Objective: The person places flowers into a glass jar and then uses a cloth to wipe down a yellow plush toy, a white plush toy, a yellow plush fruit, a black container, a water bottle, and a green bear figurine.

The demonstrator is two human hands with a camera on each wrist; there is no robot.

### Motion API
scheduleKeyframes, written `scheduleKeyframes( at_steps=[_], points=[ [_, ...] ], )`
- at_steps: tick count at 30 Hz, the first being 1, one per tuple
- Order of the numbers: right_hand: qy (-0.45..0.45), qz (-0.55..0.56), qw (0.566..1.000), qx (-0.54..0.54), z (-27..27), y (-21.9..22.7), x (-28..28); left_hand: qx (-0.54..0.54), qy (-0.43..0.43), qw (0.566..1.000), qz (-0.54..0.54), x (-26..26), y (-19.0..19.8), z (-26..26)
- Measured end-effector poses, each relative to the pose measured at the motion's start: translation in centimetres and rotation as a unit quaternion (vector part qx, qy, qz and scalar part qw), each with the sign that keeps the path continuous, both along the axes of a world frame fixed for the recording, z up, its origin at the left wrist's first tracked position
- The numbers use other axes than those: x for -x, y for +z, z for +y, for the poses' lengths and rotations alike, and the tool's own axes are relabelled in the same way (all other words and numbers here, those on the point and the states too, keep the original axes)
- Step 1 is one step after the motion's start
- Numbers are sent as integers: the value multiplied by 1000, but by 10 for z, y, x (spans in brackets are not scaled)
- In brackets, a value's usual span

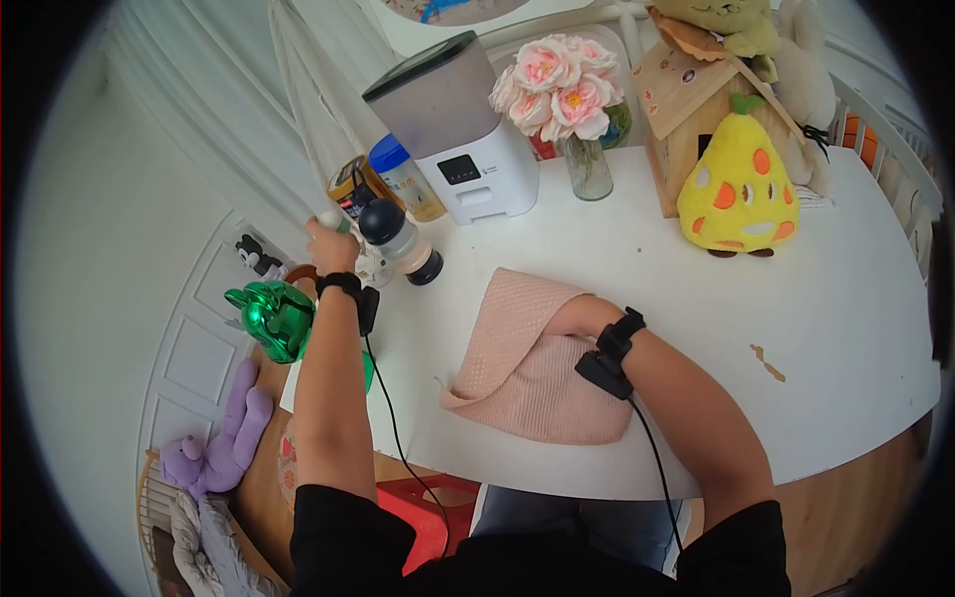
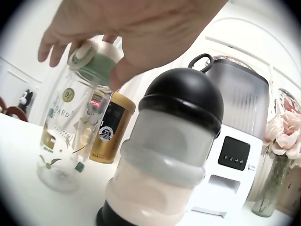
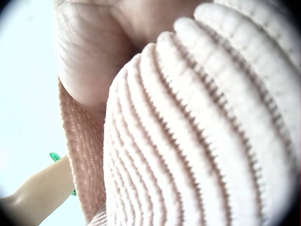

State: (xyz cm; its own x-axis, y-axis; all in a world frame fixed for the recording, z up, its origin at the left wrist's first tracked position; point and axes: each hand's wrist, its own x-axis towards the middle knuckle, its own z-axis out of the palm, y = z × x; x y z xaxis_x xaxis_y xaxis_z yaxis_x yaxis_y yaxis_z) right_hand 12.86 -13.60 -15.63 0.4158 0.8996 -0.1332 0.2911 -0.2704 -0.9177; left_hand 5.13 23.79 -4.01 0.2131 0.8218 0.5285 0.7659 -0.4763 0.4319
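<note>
Out at the left of the table, my left hand (image 1: 334, 247) grips a clear printed water bottle (image 2: 66, 127) by its green and white lid (image 2: 96, 63), thumb on one side and fingers round the other. The bottle is upright. Right beside it stands a stacked container (image 2: 157, 146) with a black domed lid and pale contents. My right hand (image 1: 579, 316) is tucked under the fold of a pink ribbed cloth (image 1: 532, 398) lying at the table's middle. In the right wrist view the palm shows against the cloth, its fingers hidden; I cannot tell how they lie.
Behind the bottles are a gold tin (image 2: 113, 129), a blue-lidded canister (image 1: 408, 184) and a white dispenser (image 1: 487, 174). A vase of pink flowers (image 1: 589, 169), a wooden house (image 1: 662, 129) and a yellow pear plush (image 1: 731, 194) stand farther right. A shiny green figure (image 1: 279, 320) is near my left forearm.
</note>
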Motion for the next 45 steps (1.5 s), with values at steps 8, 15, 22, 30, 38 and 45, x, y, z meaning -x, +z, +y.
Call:
scheduleKeyframes(
  at_steps=[8, 15, 22, 30, 38, 45],
  points=[
    [1, -25, 1000, 4, 19, -29, -9, 3, 16, 995, -102, 10, -4, -42],
    [3, 5, 1000, 17, 3, -1, 4, -34, -20, 998, -54, 28, -8, -63],
    [-13, -171, 978, 118, -33, 57, 22, -96, -139, 985, -36, 72, -15, -118],
    [-19, -430, 866, 254, -65, 138, 45, 5, -406, 907, -107, 164, -9, -210],
    [-164, -302, 928, -144, 10, 191, 55, 37, -562, 814, -143, 179, 4, -209],
    [-88, -294, 942, -133, 158, 155, 11, 92, -620, 778, -36, 165, 24, -192]
  ],
)
